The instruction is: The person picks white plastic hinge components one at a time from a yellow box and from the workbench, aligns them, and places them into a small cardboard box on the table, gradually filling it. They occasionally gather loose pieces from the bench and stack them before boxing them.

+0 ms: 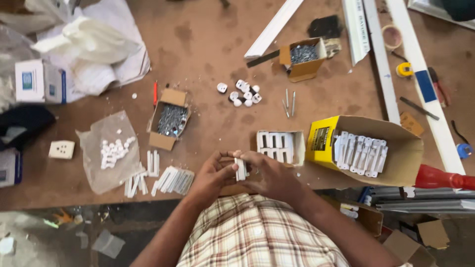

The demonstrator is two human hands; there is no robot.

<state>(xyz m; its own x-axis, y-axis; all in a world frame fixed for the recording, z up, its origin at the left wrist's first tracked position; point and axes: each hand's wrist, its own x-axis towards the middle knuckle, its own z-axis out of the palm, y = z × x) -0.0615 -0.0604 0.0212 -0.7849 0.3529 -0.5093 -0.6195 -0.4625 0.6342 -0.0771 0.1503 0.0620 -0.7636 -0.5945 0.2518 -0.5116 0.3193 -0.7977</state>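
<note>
part: small white plastic clip [241, 169], flat, ribbed, rectangular; near table edge, centre
left hand [213, 174]: fingers curled closed on the clip's left side
right hand [264, 173]: fingertips pinch the clip from the right and top
table [208, 44]: brown board, scuffed, stained
small carton [282, 147]: just far-right of hands, rows of same white clips
yellow box [366, 153]: right, open cardboard, more white clips
loose clips [170, 179]: left of hands, fanned pile
screw box [170, 119]: far-left, cardboard, shiny metal screws
</note>
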